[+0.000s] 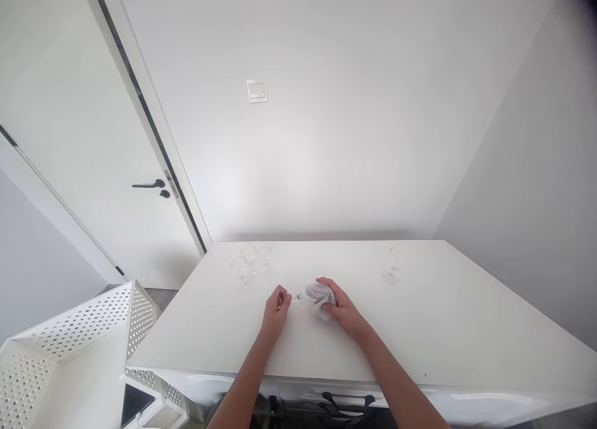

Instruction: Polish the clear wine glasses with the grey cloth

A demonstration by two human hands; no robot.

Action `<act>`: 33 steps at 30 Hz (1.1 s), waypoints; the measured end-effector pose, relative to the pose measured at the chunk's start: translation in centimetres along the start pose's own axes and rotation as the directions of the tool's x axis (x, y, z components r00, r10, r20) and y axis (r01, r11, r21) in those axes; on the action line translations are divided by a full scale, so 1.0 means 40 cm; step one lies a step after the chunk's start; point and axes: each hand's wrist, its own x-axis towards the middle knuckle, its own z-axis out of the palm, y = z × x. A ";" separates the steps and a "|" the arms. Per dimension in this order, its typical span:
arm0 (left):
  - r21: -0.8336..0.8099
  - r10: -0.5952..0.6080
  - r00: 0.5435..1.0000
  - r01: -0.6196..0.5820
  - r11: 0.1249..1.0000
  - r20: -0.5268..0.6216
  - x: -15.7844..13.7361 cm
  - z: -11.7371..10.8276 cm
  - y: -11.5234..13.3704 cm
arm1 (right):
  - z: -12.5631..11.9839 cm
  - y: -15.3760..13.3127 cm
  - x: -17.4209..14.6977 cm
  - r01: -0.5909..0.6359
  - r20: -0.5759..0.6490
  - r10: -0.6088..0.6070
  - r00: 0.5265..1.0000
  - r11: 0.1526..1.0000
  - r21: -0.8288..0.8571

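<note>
The left hand (277, 304) has its grip closed on the foot end of a clear glass (296, 297). The right hand (341, 303) grips a gray cloth (321, 299) around the glass's cup end. The glass is tipped sideways between them, over the white bench (420, 329). Three more glasses (239, 263) stand at ten o'clock from the hands, and another glass (398, 256) stands at two o'clock.

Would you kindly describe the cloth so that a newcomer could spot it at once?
Start at the white tabletop by the wall. Over it, the right hand holds the cloth against a clear glass. Crumpled, greyish fabric sets it apart from the transparent glasses.
</note>
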 end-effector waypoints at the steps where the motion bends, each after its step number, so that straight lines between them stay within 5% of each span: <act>1: -0.002 0.004 1.000 -0.004 1.000 0.012 0.000 0.000 0.001 | 0.000 -0.001 -0.001 0.000 -0.004 0.000 1.000 1.000 0.007; 28: 0.060 0.021 0.993 -0.027 0.998 0.113 -0.004 0.004 -0.011 | -0.030 0.022 0.007 0.006 -0.075 -0.001 0.997 0.997 0.073; 33: -0.002 -0.024 0.998 0.025 1.000 0.056 -0.005 0.000 -0.011 | -0.042 0.028 0.019 0.093 -0.265 -0.048 0.963 0.983 0.161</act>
